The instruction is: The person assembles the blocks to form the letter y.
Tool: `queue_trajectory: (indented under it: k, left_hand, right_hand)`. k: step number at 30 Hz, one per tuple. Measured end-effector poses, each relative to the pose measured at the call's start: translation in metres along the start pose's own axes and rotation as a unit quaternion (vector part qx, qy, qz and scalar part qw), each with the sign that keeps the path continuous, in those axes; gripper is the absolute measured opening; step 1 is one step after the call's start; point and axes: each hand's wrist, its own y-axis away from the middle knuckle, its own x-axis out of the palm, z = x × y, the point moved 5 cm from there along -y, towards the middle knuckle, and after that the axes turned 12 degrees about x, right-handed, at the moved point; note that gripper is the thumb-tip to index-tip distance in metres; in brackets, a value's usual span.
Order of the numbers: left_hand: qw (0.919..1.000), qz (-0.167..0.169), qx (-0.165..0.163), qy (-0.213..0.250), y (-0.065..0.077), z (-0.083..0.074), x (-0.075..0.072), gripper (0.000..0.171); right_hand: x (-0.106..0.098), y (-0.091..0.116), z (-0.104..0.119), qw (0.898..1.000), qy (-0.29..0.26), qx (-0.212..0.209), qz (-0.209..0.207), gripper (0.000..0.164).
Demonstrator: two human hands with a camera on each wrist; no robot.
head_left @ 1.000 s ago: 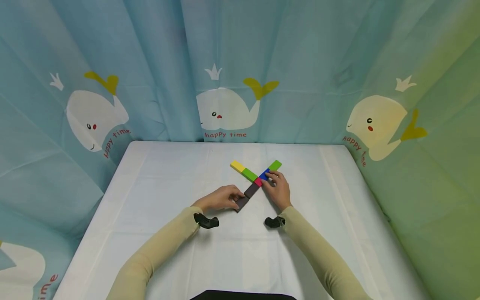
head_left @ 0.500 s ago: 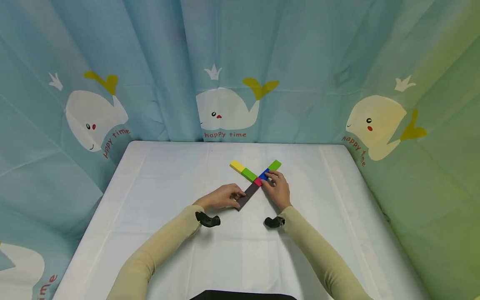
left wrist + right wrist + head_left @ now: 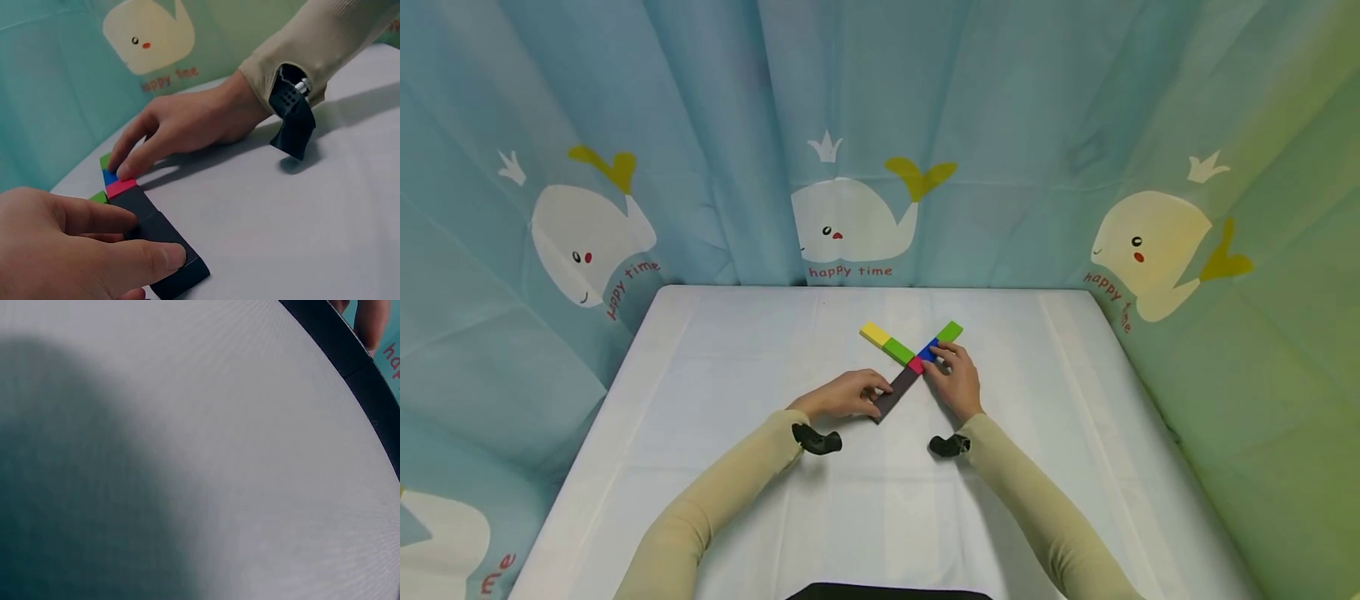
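Flat coloured blocks lie in a branching line on the white table. My left hand (image 3: 842,393) grips the nearest dark block (image 3: 886,407), its thumb on the block in the left wrist view. End to end with it lies a second dark block (image 3: 905,381), touching a small red block (image 3: 915,364). Beyond that comes a blue block (image 3: 926,352), which my right hand (image 3: 957,385) pinches between thumb and fingers, partly covering it. A green block (image 3: 951,331) continues this line. Branching left from the red one are another green block (image 3: 898,350) and a yellow block (image 3: 874,333).
Bare white table (image 3: 760,333) surrounds the blocks. A blue curtain (image 3: 1015,167) with printed whales hangs behind and at the sides of the table. Black straps (image 3: 816,440) stick out from the sleeve cuffs. The right wrist view mostly shows the table surface.
The left hand has pushed the nearest dark block slightly up and right, closing its small offset against the second dark block. My right hand has stayed in place on the blue block.
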Motion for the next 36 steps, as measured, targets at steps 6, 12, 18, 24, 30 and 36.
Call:
queue_trajectory:
  k: [6,12,18,24,30,36]
  left_hand:
    - [1.0000,0.005,-0.004,-0.001,-0.0013,0.0004,-0.0002,0.045]
    - [0.9999,0.013,-0.010,-0.001,-0.0024,0.0003,-0.0005,0.045]
    - [0.9998,0.017,-0.012,0.000,-0.0030,0.0004,-0.0012,0.046]
    - [0.9997,0.024,-0.005,-0.006,-0.0044,0.0005,-0.0020,0.046]
    - [0.9994,0.032,-0.011,-0.012,-0.0049,-0.0002,-0.0032,0.047]
    - [0.9992,0.033,-0.011,-0.019,-0.0053,-0.0014,-0.0038,0.047]
  right_hand:
    - [-0.0003,0.0005,0.0005,1.000,0.005,-0.004,-0.003,0.041]
    - [-0.0008,0.0015,0.0010,1.000,0.001,-0.013,-0.010,0.040]
    - [0.0001,0.0003,-0.0014,1.000,-0.001,-0.002,-0.003,0.040]
    - [-0.0002,0.0004,-0.0009,1.000,-0.005,-0.002,-0.001,0.041]
    - [-0.0002,0.0015,0.0005,1.000,0.000,-0.010,-0.003,0.041]
    - [-0.0004,0.0012,0.0011,1.000,0.005,0.002,0.001,0.042]
